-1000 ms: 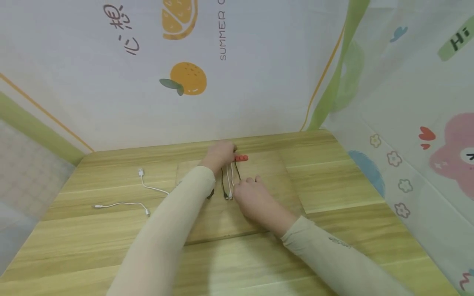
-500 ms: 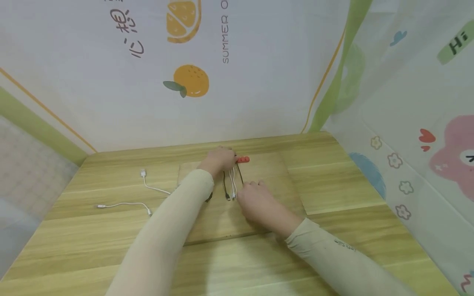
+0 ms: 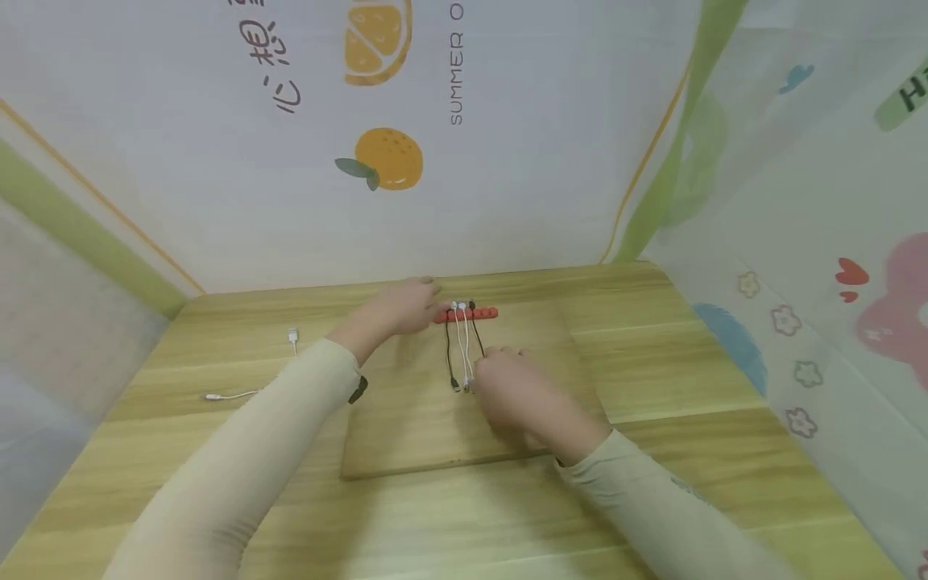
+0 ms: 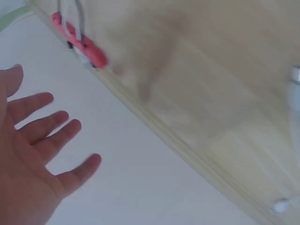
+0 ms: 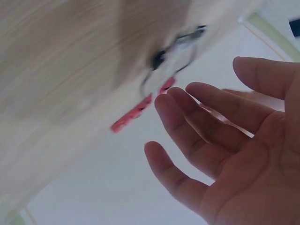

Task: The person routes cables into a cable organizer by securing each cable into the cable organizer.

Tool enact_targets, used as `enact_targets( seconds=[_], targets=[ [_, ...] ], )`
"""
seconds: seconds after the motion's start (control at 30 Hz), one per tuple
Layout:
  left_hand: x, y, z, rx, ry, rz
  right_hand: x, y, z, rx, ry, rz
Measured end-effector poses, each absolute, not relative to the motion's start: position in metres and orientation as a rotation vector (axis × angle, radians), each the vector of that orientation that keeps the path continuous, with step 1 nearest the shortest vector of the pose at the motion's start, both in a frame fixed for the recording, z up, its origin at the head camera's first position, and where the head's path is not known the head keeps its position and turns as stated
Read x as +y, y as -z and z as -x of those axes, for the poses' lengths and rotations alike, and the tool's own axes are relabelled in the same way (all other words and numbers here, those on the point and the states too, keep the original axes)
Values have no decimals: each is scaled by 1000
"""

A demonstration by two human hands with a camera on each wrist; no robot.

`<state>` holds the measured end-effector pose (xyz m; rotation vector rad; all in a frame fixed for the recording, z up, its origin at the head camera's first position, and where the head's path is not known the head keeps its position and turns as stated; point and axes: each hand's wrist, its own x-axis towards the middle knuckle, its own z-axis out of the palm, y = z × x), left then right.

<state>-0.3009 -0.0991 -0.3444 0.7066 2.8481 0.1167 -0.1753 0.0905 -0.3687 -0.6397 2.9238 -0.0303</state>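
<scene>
A red cable organizer strip [image 3: 484,313] with a row of round knobs lies at the far side of the wooden board [image 3: 406,435]. Two white cables [image 3: 461,342] and two black ones, such as the left black cable [image 3: 449,354], run through it toward me. Beside the strip's left end, my left hand [image 3: 406,308] is held with fingers spread and nothing in them; the left wrist view shows its bare palm [image 4: 33,145]. My right hand [image 3: 515,395] is at the near ends of the cables, hiding part of them. In the right wrist view its fingers are loosely bent and hold nothing.
Left of the board, a white USB cable plug [image 3: 293,334] and another white cable end [image 3: 225,396] lie on the wooden table [image 3: 145,451], partly covered by my left sleeve. A printed white curtain [image 3: 522,161] stands behind the table's far edge.
My left hand has come off the strip and moved left, uncovering the strip and the cable heads. The right hand stays near the cable ends. The head view has shifted slightly.
</scene>
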Motion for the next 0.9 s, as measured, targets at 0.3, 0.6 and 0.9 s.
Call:
enact_targets(
  seconds=[0.3,0.6,0.9],
  targets=[
    [-176,351,256,2988,-278,-650,54,362,161,2940,54,778],
    [-251,338,225,3048,-426,-527,26,362,156,2907,43,872],
    [-323,339,212,3106,-356,-423,-9,358,163,2900,-5,990]
  ],
)
